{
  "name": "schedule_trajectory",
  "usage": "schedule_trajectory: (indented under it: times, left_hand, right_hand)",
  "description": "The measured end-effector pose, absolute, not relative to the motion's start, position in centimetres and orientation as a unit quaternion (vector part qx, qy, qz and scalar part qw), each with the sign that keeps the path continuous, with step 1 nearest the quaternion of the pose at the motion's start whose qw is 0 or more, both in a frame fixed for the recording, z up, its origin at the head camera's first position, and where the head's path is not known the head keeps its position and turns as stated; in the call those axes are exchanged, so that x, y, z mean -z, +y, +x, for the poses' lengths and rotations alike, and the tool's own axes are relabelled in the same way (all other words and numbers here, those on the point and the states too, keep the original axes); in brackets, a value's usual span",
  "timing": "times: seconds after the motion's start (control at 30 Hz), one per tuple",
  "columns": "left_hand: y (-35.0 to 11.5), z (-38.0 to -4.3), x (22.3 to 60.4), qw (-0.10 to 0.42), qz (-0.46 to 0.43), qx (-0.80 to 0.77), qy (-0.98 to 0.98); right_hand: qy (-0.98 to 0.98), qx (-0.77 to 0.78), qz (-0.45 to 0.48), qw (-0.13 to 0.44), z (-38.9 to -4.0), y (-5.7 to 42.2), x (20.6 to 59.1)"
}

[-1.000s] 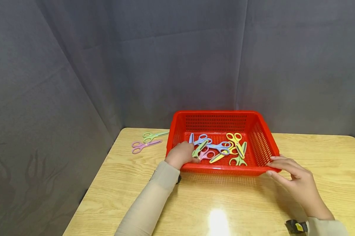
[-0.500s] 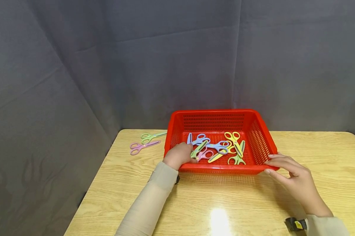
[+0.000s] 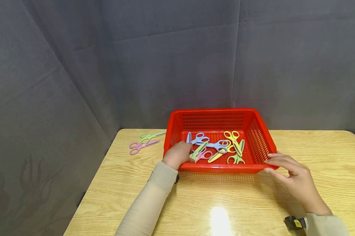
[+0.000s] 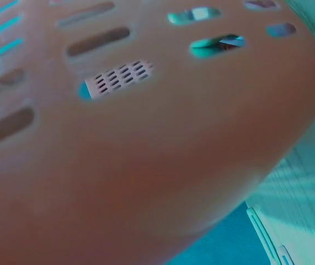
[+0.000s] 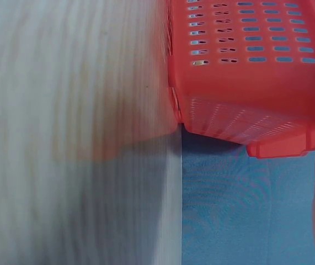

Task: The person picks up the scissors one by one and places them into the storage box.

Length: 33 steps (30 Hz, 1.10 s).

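A red plastic basket stands on the table with several pairs of scissors inside. My left hand reaches over its front left corner, fingers curled round the handle end of the green scissors; the handle and fingertips are mostly hidden. Beside those lie pink scissors, blue scissors and yellow scissors. At the front right corner my right hand pinches the rim between thumb and fingers. The basket's slotted wall fills most of the left wrist view. In the right wrist view the basket shows from outside.
Left of the basket, a second pair of green scissors and purple scissors lie on the wooden table. Grey cloth hangs behind the table and along its left side.
The green scissors at my left hand have shifted slightly within the basket. My right hand keeps its place at the corner. The whole head view has drifted a little.
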<state>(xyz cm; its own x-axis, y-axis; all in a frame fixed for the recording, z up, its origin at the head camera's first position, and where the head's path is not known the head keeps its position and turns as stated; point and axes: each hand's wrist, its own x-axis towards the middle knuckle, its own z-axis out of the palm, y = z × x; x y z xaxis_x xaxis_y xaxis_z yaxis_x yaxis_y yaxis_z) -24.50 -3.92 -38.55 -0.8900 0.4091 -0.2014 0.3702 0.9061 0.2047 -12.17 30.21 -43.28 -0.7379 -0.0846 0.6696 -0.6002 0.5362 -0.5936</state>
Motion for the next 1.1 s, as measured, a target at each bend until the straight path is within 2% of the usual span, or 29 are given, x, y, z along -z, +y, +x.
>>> schedule_trajectory:
  times: [0.4, 0.7, 0.83, 1.1]
  left_hand:
    - [-4.1, -24.7, 38.7, 0.120, 0.205, -0.113, 0.965]
    - [-4.3, -24.7, 38.6, 0.060, 0.246, -0.174, 0.952]
    - [-4.4, -24.7, 38.5, -0.003, 0.262, -0.233, 0.936]
    - [-5.6, -24.3, 38.5, -0.212, 0.268, -0.438, 0.832]
  right_hand:
    - [-0.822, -0.441, 0.209, 0.294, -12.2, 30.2, 43.4]
    - [-0.814, -0.443, 0.217, 0.307, -12.3, 30.3, 43.7]
    - [-0.822, -0.446, 0.199, 0.293, -12.0, 30.2, 43.3]
    - [-0.816, -0.442, 0.215, 0.304, -12.1, 30.1, 43.4]
